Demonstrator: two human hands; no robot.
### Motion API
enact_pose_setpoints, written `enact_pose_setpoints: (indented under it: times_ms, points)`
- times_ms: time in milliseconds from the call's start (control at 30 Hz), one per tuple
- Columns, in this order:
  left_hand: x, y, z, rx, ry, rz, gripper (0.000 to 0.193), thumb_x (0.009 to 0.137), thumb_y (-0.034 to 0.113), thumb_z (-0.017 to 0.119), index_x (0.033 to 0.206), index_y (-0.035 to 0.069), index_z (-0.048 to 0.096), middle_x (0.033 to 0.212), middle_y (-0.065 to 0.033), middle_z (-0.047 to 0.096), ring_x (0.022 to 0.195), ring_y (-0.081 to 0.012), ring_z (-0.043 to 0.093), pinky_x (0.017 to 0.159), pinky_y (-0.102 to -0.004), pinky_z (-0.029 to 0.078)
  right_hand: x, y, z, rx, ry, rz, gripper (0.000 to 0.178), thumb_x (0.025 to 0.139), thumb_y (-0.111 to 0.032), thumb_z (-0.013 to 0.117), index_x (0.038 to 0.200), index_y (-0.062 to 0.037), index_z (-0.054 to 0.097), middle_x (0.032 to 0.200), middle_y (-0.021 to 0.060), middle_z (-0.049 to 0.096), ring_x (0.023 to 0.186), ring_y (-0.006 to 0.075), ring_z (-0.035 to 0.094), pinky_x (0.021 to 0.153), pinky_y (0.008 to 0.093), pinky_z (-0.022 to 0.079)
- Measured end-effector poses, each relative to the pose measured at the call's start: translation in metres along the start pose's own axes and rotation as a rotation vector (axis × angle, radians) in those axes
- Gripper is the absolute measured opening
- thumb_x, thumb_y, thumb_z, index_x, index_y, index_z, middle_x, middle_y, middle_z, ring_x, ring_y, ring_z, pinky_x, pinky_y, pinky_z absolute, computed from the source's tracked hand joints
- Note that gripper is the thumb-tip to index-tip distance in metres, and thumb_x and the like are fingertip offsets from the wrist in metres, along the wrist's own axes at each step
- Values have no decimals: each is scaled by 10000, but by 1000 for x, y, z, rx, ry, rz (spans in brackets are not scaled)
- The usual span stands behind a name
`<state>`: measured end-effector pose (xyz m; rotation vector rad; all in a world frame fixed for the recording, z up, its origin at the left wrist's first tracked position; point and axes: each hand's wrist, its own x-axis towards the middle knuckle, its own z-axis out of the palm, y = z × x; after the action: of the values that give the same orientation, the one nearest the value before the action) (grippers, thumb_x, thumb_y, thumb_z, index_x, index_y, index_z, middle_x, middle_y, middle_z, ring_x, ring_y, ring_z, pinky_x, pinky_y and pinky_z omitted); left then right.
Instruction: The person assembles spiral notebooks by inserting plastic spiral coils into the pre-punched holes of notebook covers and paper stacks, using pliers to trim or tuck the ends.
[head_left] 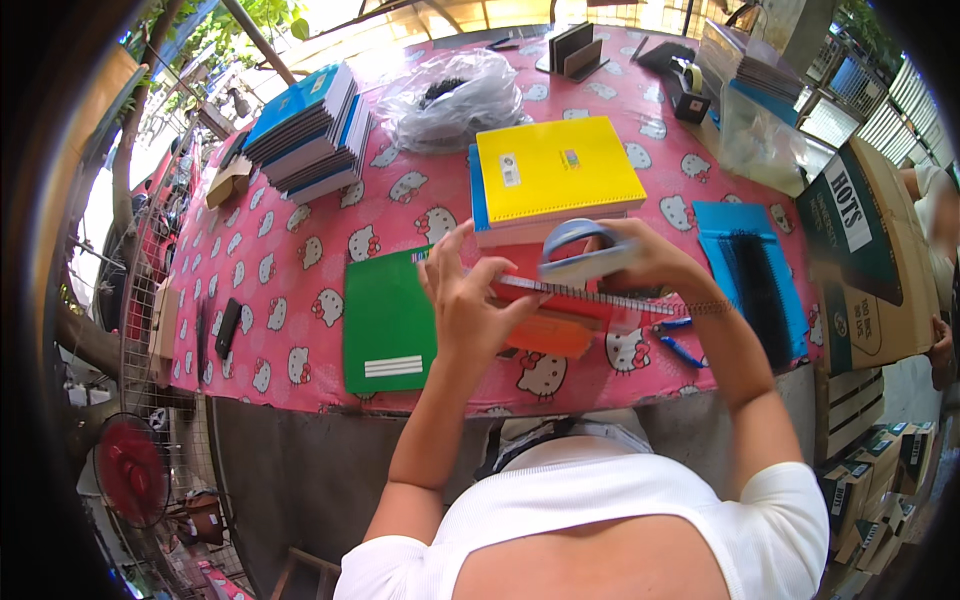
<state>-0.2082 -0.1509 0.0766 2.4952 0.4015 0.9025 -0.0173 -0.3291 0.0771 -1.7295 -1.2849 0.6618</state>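
My left hand (pixel 465 305) pinches the edge of a red notebook (pixel 548 300), held tilted above the table. A dark spiral coil (pixel 620 297) runs along its edge, and the loose end reaches past my right wrist. In my right hand (pixel 645 258) is a grey-blue loop-shaped tool (pixel 585 255), close above the coil; its exact kind is unclear. Below the notebook lies an orange sheet or cover (pixel 550 335). Blue-handled pliers (pixel 682 345) rest to its right. A green notebook (pixel 390 320) lies flat beside my left forearm.
Behind my hands stands a stack topped by a yellow notebook (pixel 560 165). More notebooks (pixel 305 130) are piled at far left, near a clear plastic bag (pixel 450 100). Black coils (pixel 755 290) lie on blue covers at right, beside a cardboard box (pixel 865 260). A tape dispenser (pixel 690 95) stands behind.
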Motion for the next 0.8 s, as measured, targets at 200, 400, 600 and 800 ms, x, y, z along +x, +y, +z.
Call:
enact_pose_setpoints:
  times_ms: [200,400,600,800]
  points:
    - [-5,-16,0,-121,93,-44,423,537,234,896,871,96,677,1471,-219,238,1287,-408,369,996,-485,382,23,22,3,250,12,87,535,579,-22,727,1104,-19,625,997,88,679,865,197,648,772,345,527]
    - [-11,-35,-3,-290,81,-179,459,586,107,878,995,90,670,1358,-128,418,1066,-197,578,855,-322,509,40,-6,22,333,-46,-104,569,584,13,720,1141,-22,613,1084,48,659,971,152,604,870,331,488]
    - [-17,-43,-1,-808,154,-424,387,724,19,785,1074,35,622,1048,-82,612,1029,-187,605,866,-296,503,60,14,30,635,4,-239,507,574,-2,697,1076,-23,627,1026,98,666,912,209,626,812,353,504]
    - [-25,-68,1,-1062,182,-391,356,796,-102,669,1137,-5,640,1084,-87,651,947,-136,634,810,-255,546,77,-17,42,-107,-34,-50,493,592,-22,729,1073,-31,620,937,84,677,857,202,637,766,326,511]
